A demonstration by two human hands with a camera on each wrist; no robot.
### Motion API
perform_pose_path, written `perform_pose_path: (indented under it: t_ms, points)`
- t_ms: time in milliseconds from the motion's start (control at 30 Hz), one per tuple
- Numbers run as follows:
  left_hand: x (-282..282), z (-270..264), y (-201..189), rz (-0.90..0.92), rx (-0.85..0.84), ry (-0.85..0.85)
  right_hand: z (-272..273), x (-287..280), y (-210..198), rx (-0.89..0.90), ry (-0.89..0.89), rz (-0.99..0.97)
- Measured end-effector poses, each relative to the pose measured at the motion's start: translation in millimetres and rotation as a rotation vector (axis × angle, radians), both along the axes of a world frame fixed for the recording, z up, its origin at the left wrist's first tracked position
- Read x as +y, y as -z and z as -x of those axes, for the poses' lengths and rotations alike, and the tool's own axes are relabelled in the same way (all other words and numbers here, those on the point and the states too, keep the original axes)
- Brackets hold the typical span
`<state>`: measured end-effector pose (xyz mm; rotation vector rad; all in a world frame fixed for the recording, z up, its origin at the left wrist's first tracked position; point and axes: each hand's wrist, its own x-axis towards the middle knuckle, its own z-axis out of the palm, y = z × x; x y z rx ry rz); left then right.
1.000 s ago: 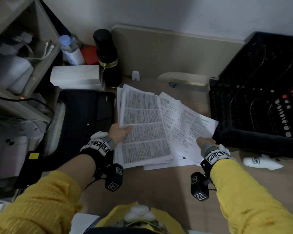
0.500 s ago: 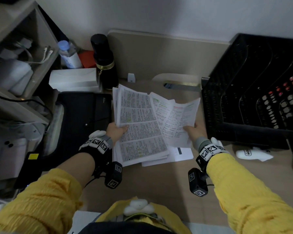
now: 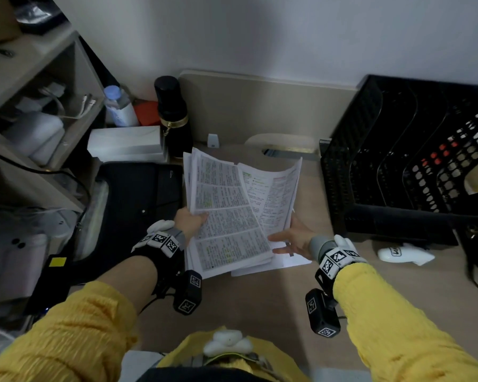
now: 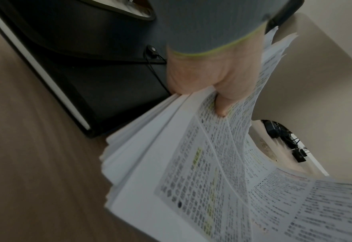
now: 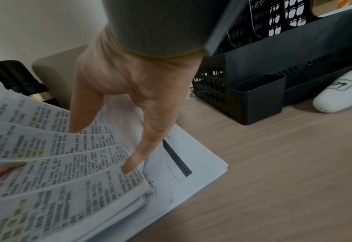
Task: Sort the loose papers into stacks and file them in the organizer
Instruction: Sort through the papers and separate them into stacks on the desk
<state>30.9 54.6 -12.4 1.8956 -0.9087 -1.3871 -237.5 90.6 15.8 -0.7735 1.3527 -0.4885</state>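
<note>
The left hand (image 3: 189,223) grips the thick stack of printed papers (image 3: 226,216) at its left edge, with the thumb pressed on the top page and the other fingers hidden under the sheets. The right hand (image 3: 294,239) is mostly open: in the right wrist view the thumb and 1 finger lie almost straight on the printed pages, and I cannot tell if the other fingers reach under them. Between the 2 hands the right part of the stack bends upward, while some sheets, 1 with a dark bar (image 5: 177,159), lie flat on the desk (image 3: 260,312) below.

I judge that the task is at an early step. The papers are gathered into 1 uneven pile, edges not aligned, and I see no separate stacks. The black organizer (image 3: 398,166) stands to the right, apart from the papers, and no sheet is visible in its slots.

The text on the pages is too blurred to read, so what would sort the sheets is unclear. The organizer is cut off by the right border, and its inside is dark.
</note>
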Motion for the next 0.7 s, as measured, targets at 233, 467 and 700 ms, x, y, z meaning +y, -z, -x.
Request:
perform_pose_path:
  t_ms: [233,467,700]
  points:
    - [3.5,0.2,-3.0,-0.008,0.057,-0.056,-10.2,14.6,3.2,0.090,-0.336,0.098]
    - [0.1,-4.8,1.2,-0.013,0.066,-0.057,-14.0,15.9,5.4,0.138,-0.354,0.162]
    - [2.9,-7.4,3.4,-0.030,0.099,-0.066,-19.4,5.0,17.9,0.428,-0.213,0.052]
